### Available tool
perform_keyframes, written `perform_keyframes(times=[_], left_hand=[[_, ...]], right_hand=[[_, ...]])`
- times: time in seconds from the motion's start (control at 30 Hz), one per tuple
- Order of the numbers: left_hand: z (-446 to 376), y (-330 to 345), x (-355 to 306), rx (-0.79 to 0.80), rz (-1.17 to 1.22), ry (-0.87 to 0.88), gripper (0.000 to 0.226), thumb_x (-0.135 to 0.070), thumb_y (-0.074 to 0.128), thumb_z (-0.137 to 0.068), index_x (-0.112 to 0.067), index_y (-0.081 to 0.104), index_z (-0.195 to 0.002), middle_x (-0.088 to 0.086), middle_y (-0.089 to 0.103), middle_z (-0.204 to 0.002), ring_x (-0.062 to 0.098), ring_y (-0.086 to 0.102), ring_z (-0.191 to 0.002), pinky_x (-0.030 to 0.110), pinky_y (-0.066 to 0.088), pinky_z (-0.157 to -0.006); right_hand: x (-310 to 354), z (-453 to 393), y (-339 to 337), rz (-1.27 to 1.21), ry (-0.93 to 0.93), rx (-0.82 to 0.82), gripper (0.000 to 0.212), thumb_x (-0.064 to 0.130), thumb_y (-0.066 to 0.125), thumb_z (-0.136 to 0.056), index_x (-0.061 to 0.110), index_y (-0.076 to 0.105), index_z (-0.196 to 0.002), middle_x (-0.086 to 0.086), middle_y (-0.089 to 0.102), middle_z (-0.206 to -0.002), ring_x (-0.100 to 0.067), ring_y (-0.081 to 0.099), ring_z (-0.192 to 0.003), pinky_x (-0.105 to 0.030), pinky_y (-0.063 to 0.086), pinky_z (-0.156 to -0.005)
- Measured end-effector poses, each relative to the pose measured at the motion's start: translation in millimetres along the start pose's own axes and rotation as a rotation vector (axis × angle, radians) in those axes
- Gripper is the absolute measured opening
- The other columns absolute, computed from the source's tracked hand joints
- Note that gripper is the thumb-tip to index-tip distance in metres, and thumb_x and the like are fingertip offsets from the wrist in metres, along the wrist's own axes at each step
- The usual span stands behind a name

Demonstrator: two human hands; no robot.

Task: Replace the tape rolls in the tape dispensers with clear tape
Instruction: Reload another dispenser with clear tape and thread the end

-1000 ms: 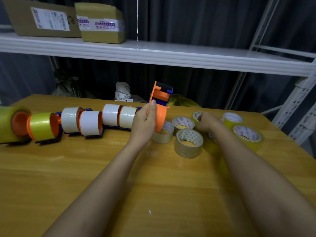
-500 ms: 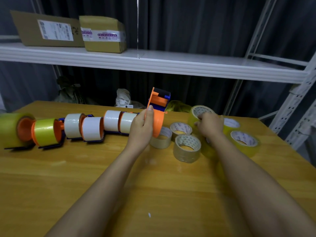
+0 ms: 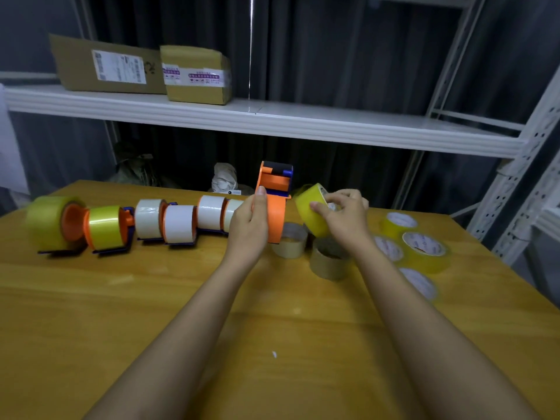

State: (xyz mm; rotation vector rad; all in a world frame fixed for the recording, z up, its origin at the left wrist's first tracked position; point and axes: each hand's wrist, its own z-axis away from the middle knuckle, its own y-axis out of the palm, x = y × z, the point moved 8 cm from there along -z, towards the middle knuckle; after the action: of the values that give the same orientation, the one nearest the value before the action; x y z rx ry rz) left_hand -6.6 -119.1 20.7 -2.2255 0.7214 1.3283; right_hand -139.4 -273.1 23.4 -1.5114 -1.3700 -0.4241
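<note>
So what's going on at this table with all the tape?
A person is reloading tape dispensers. The left hand grips an empty orange tape dispenser, standing it upright on the wooden table. The right hand holds a yellowish clear tape roll lifted beside it, not yet mounted. A row of loaded dispensers lies to the left, and loose tape rolls sit to the right.

Yellowish roll [image 3: 310, 209] beside upright orange dispenser [image 3: 274, 207]
</note>
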Motion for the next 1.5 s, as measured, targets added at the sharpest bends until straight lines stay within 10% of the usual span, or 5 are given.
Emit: perform_keyframes(times=[0.23,0.43,1.03,1.3,1.5], left_hand=[[18.5,-26.9,9.8,-0.026,0.029,-0.036,0.055,-0.039,0.028,-0.103,0.007,0.049,-0.083,0.011,0.046,-0.07,0.02,0.045,-0.065,0.031,0.035,-0.062],[28.3,-35.1,26.9,-0.013,0.036,-0.087,0.051,-0.04,0.028,-0.103,-0.002,0.053,-0.082,0.013,0.051,-0.071,0.018,0.051,-0.065,0.029,0.039,-0.06],[35.8,-23.6,63.6,0.047,0.167,-0.164,0.029,-0.057,0.038,-0.089,-0.043,0.064,-0.087,0.003,0.063,-0.086,0.041,0.063,-0.089,0.067,0.048,-0.077],[37.7,-29.2,57.5,0.019,0.146,-0.129,0.032,-0.05,0.037,-0.091,-0.032,0.062,-0.084,0.012,0.059,-0.074,0.038,0.061,-0.07,0.062,0.051,-0.063],[37.1,-29.0,57.1,0.053,0.195,-0.168,0.031,-0.03,0.032,-0.103,-0.016,0.057,-0.092,0.005,0.057,-0.074,0.005,0.059,-0.058,0.019,0.046,-0.045]], right_hand=[[4.6,43.3,28.4,-0.698,0.254,-0.022,0.013,0.029,0.068,-0.088,0.022,0.067,-0.077,0.001,0.061,-0.088,-0.011,0.058,-0.081,-0.029,0.047,-0.074],[-3.4,71.9,62.5,-0.985,0.382,0.029,0.02,0.033,0.059,-0.094,0.018,0.064,-0.107,-0.007,0.068,-0.112,-0.021,0.064,-0.107,-0.046,0.046,-0.103],[-20.0,89.5,97.3,-0.68,0.186,0.122,0.02,0.03,0.043,-0.101,0.021,0.039,-0.118,0.011,0.05,-0.097,0.019,0.054,-0.065,-0.005,0.044,-0.061],[-5.7,98.1,106.1,-0.641,0.071,0.392,0.057,0.068,0.059,-0.071,0.071,0.032,-0.121,0.003,0.03,-0.152,-0.017,0.044,-0.132,-0.039,0.045,-0.104],[4.3,93.8,92.5,-0.564,-0.063,0.346,0.076,0.042,0.072,-0.071,0.029,0.034,-0.135,0.001,0.047,-0.123,-0.001,0.056,-0.1,-0.012,0.047,-0.073]])
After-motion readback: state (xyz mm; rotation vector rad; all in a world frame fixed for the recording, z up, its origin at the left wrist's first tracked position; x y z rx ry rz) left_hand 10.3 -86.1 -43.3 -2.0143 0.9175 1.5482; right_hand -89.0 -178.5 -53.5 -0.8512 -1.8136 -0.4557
